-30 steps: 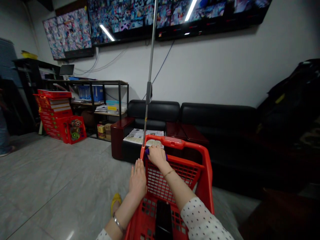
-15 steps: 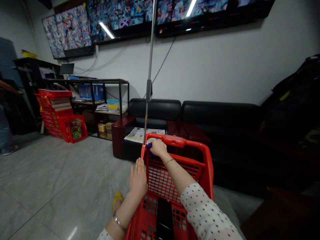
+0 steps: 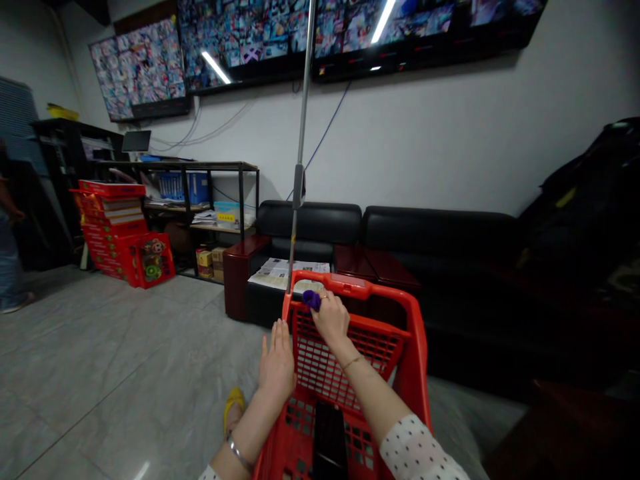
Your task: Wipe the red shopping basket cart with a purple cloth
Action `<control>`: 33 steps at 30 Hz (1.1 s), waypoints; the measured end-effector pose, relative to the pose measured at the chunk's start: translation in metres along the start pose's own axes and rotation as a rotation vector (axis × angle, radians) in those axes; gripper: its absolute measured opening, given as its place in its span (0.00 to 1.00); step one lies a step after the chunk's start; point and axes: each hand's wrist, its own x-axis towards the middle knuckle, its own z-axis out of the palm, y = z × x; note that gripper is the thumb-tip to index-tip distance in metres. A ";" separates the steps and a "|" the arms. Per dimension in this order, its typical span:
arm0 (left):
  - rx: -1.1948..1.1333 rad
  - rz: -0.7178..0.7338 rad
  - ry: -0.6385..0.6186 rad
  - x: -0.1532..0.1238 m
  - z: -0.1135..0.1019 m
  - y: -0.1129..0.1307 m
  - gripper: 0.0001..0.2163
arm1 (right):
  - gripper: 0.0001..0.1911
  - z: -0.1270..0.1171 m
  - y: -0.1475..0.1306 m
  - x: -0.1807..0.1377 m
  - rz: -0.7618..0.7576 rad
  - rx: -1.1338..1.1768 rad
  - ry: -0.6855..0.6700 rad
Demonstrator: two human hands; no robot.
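In front of me stands a red plastic shopping cart with grid walls. My left hand lies along the cart's left side rail, fingers stretched out. Bunched in my right hand is a purple cloth, held over the inside of the cart just below the handle bar. A dark box-like object sits on the cart's floor. From the cart's left handle corner a thin metal pole rises, with a grey clamp on it.
A black sofa with dark red wooden arms and newspapers stands beyond the cart. At left are stacked red boxes and a shelf. Screens hang on the wall. A person stands at far left.
My right hand has moved right and slightly down from the cart's upper left corner, bringing the purple cloth with it. My left hand stays on the side rail.
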 end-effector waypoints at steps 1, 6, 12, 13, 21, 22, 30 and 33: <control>0.000 -0.001 0.003 0.000 0.001 0.000 0.49 | 0.16 -0.003 -0.001 0.008 0.042 0.021 0.031; 0.025 -0.021 -0.025 0.000 -0.002 0.001 0.46 | 0.16 -0.008 -0.017 0.027 -0.252 -0.016 -0.188; 0.065 -0.025 -0.026 -0.002 -0.011 0.002 0.42 | 0.16 -0.013 -0.011 0.012 -0.428 -0.128 -0.307; 0.067 -0.028 -0.032 -0.002 -0.012 0.003 0.41 | 0.16 -0.015 -0.008 0.011 -0.449 -0.137 -0.312; 0.050 0.009 -0.033 -0.001 -0.006 0.003 0.43 | 0.14 -0.026 -0.007 0.015 -0.464 -0.219 -0.378; 0.055 0.011 -0.030 -0.001 -0.006 0.003 0.43 | 0.15 -0.026 -0.011 0.016 -0.457 -0.226 -0.388; 0.110 -0.012 -0.009 -0.002 -0.003 0.000 0.42 | 0.16 -0.033 0.008 0.012 -0.494 -0.198 -0.377; 0.067 -0.015 -0.035 0.000 -0.006 0.000 0.44 | 0.16 -0.043 0.049 -0.001 -0.463 -0.198 -0.338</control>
